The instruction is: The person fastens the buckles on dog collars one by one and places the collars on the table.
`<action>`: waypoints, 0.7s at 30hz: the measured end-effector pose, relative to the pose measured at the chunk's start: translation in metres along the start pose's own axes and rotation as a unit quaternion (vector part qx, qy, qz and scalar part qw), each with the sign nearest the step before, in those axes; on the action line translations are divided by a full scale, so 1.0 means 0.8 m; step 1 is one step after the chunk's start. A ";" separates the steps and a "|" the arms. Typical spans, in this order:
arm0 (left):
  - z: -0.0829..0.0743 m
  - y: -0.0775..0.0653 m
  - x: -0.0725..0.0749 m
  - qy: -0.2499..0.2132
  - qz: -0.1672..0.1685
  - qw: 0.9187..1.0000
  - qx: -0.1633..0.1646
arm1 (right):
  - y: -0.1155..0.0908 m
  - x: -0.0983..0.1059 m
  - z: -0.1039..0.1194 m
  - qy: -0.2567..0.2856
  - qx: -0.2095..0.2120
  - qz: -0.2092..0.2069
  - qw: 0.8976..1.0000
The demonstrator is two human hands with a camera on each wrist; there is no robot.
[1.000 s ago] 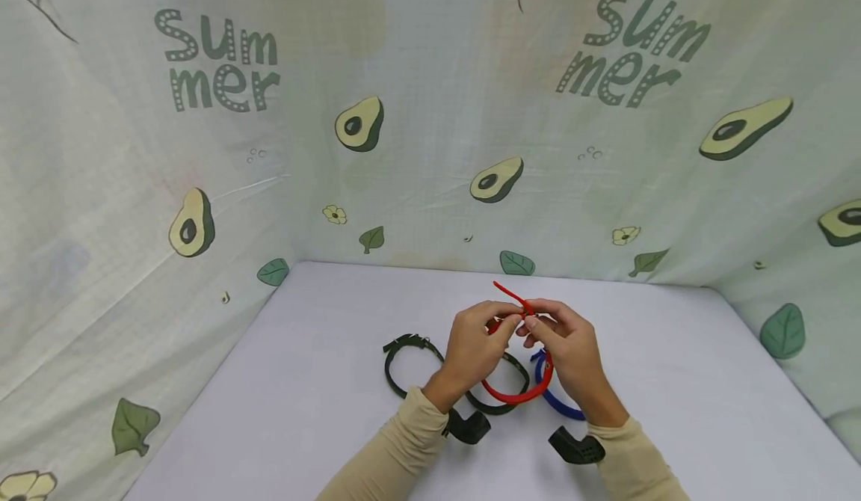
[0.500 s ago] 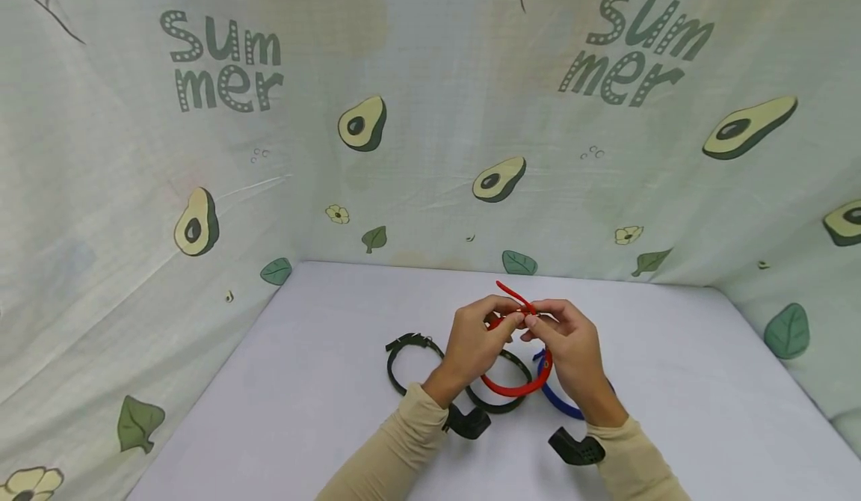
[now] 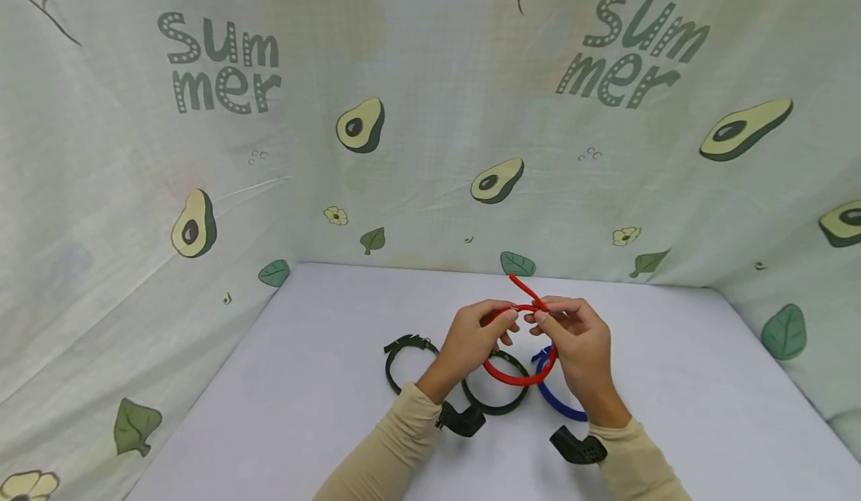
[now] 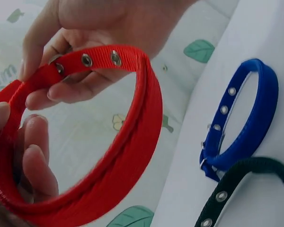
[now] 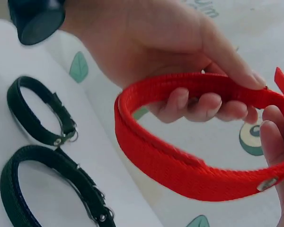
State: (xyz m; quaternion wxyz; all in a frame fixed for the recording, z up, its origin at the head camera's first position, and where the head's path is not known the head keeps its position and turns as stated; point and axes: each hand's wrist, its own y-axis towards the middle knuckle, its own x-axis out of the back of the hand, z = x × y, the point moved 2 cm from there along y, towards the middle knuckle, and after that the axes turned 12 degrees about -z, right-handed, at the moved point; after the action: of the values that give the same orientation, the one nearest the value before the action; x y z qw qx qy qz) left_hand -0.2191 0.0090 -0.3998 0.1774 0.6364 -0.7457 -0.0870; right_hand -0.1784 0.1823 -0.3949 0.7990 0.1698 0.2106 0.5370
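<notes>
Both hands hold a red buckled collar (image 3: 514, 379) up over the table, bent into a loop. Metal eyelets line its strap in the left wrist view, and its free end sticks up beyond the fingers. My left hand (image 3: 474, 339) pinches the strap between thumb and fingers on the loop's left side. Opposite it, my right hand (image 3: 580, 342) pinches the strap by the raised end, where a metal fitting shows between the fingers in the left wrist view. The upper part of the loop is partly hidden by the fingers.
On the white table (image 3: 303, 396) lie a dark green collar (image 3: 420, 342) at left, another dark collar (image 3: 498, 410) under the red loop, and a blue collar (image 3: 563, 410) at right. A printed cloth (image 3: 417, 179) hangs behind the table.
The hands have drawn slightly apart, the right one moving rightward. The red collar's free end has shifted right and up, and more strap shows between the hands. The collars on the table have not moved.
</notes>
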 end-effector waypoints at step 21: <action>-0.008 -0.002 0.003 0.024 0.023 0.999 -0.025 | 0.005 0.005 0.002 -0.186 0.139 0.012 0.973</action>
State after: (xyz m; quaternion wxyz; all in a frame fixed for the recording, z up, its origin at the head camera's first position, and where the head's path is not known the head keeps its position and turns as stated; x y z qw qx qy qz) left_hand -0.2157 0.0068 -0.3940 0.2128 0.6161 -0.7535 -0.0865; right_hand -0.1795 0.1872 -0.3922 0.7859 0.3788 0.1294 0.4713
